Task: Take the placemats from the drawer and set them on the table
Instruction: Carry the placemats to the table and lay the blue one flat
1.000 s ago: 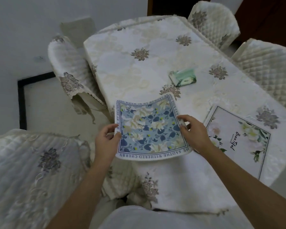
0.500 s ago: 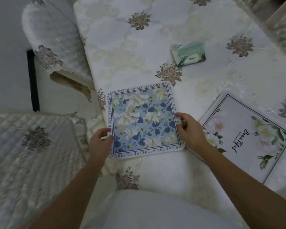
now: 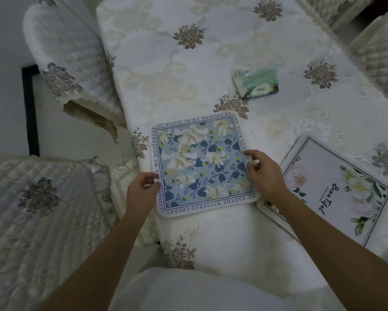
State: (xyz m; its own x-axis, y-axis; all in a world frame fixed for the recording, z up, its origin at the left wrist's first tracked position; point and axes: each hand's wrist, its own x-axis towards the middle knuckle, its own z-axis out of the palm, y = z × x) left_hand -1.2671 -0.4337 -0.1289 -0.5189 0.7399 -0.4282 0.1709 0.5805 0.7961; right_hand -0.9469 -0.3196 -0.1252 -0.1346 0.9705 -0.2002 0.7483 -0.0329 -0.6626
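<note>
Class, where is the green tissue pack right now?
In the head view the tissue pack lies on the table, right of centre, beyond the blue placemat and up-left of the white placemat.

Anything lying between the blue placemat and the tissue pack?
Head view: only bare tablecloth with an embroidered flower between blue placemat and tissue pack.

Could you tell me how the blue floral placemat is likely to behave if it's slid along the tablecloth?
The blue floral placemat looks thin and flat, so probably light and somewhat bendy. The tablecloth is loose fabric and may bunch. Its near edge sits at the table's rim, so it could slip off.
</note>
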